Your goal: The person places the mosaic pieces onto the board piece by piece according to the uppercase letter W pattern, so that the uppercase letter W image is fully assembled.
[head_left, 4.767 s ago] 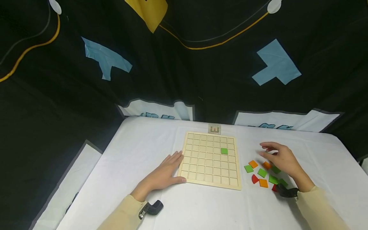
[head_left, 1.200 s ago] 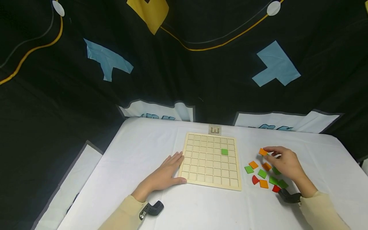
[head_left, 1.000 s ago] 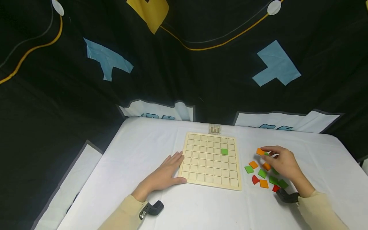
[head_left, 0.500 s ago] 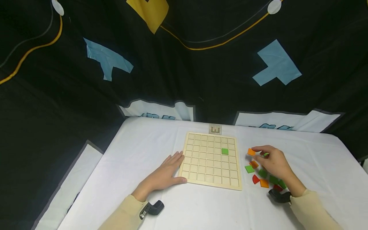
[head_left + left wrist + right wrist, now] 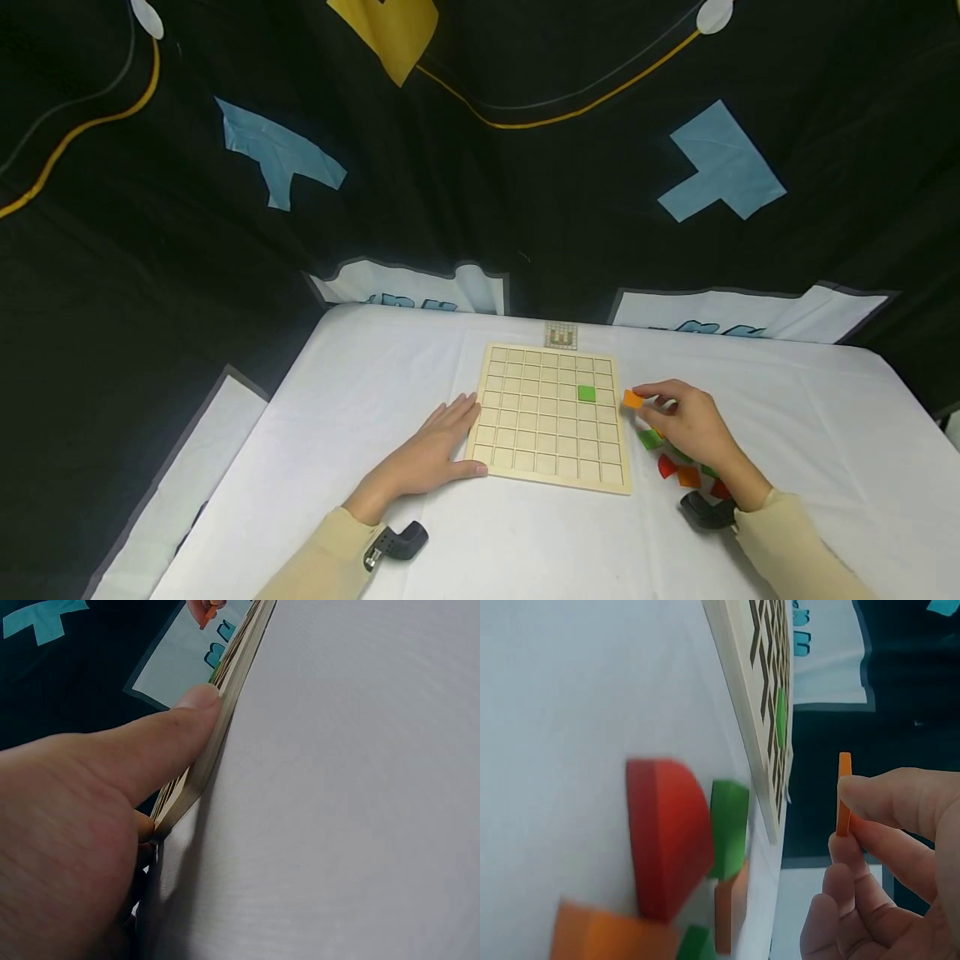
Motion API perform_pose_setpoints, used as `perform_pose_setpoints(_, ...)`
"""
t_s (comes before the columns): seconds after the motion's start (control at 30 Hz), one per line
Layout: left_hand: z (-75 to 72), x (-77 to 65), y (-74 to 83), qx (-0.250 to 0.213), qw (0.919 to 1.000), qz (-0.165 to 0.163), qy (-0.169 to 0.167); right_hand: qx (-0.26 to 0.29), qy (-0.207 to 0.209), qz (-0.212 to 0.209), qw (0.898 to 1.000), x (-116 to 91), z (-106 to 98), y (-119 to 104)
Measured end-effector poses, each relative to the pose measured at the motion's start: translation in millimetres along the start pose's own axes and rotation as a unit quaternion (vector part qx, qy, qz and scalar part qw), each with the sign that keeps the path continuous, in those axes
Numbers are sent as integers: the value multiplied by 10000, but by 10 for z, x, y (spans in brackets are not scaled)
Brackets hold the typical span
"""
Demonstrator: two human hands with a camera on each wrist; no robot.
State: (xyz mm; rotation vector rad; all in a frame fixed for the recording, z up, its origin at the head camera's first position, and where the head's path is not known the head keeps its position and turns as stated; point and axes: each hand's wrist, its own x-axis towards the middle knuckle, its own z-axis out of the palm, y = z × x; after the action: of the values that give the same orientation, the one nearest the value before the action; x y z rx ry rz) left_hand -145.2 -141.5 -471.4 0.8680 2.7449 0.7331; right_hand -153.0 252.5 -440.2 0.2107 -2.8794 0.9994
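Note:
My right hand (image 5: 693,423) pinches an orange square tile (image 5: 632,399) between thumb and fingertips, just off the right edge of the wooden grid board (image 5: 525,477). In the right wrist view the same orange tile (image 5: 844,793) is seen edge-on, raised above the table. One green tile (image 5: 587,393) sits in a cell towards the board's right side. My left hand (image 5: 431,450) lies with straight fingers along the board's left edge, its thumb at the near left corner. In the left wrist view that thumb (image 5: 172,739) touches the board's side (image 5: 217,735).
Loose tiles lie right of the board, partly hidden under my right hand: a red quarter-circle (image 5: 666,467), a green tile (image 5: 649,439), an orange tile (image 5: 688,477) and several others. A small printed grid card (image 5: 561,336) is behind the board. A dark curtain hangs beyond the table.
My right hand first hovered above the loose tiles, then showed an orange tile in its pinch. It has carried that tile left to the board's right edge. My left hand has stayed put.

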Motion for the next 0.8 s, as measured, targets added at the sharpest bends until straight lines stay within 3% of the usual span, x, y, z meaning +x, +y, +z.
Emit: perform_pose_setpoints(0.8,-4,-1,12,49,10000,-26,10,236,-285,-498,9981,122,253,-186)
